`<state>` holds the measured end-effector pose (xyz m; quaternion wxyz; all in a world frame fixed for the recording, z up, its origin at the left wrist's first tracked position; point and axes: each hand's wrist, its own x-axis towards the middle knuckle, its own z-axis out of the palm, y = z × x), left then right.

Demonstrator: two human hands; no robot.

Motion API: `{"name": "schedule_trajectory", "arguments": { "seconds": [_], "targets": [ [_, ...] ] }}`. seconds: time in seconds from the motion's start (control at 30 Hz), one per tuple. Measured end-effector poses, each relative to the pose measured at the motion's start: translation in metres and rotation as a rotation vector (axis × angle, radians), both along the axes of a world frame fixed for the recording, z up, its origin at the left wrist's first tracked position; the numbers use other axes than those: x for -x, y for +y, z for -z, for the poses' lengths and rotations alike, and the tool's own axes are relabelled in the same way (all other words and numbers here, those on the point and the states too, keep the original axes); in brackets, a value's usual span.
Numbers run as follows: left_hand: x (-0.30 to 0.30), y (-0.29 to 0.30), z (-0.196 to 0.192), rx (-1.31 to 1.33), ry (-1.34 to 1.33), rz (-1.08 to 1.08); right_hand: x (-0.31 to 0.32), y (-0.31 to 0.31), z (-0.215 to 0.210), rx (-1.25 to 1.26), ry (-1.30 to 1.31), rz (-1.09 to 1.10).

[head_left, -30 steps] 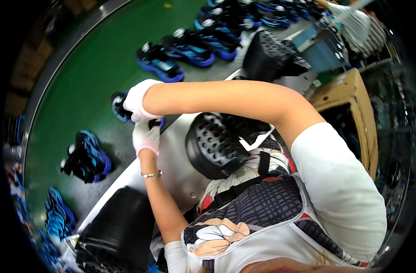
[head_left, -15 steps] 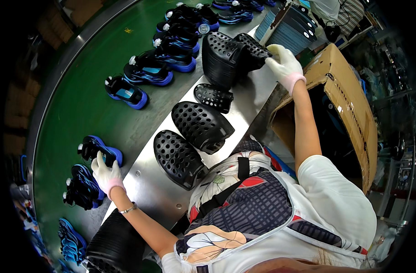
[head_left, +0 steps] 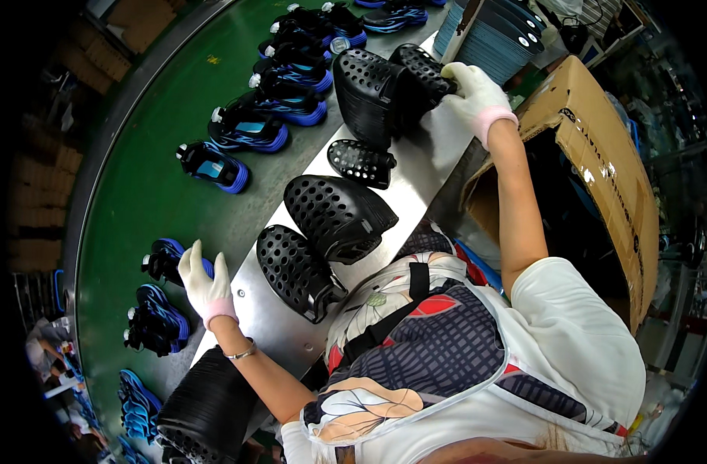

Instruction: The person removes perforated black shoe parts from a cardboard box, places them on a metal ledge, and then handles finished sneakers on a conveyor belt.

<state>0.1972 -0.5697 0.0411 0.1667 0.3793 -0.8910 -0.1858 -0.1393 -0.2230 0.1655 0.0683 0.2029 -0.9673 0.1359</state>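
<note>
At lower left of the frame, a blue-and-black shoe [head_left: 165, 261] on the green belt [head_left: 152, 139] is gripped by the left hand [head_left: 204, 288], fingers closed on it. At upper right, the right hand [head_left: 474, 94] is clamped on a black perforated shell [head_left: 425, 71] on the steel worktop [head_left: 276, 325].

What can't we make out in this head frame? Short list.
- Blue-and-black shoe under the left hand: the glove covers much of it, so the grip cannot be judged.
- Right hand on the perforated black mold: fingertips hidden behind it.
- Cardboard box interior: dark, contents unreadable.
- Ribbed black part at lower left: cut by the fisheye rim.
- Stacked insoles at top: small and cut off by the top edge.
</note>
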Motion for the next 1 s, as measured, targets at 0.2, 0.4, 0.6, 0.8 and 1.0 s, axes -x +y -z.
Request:
{"name": "schedule_trajectory", "arguments": {
  "seconds": [0.2, 0.4, 0.6, 0.8, 1.0],
  "targets": [
    [-0.009, -0.002, -0.001, -0.060, 0.139, -0.009, -0.024, -0.007, -0.023, 0.045, 0.187, -0.008],
    [0.021, 0.011, -0.031, -0.803, 0.717, 0.197, -0.107, -0.079, -0.049, 0.489, 0.020, -0.457],
    [0.042, 0.032, -0.047, -1.605, 1.125, 0.629, -0.158, -0.170, -0.035, 0.276, -0.318, -1.016],
    [0.036, 0.020, -0.026, -1.512, 1.200, 0.423, -0.162, -0.210, -0.020, 0.049, -0.485, -0.969],
    [0.043, 0.014, -0.011, -1.532, 1.324, 0.287, -0.167, -0.239, -0.008, -0.084, -0.321, -0.933]
  ]
}}
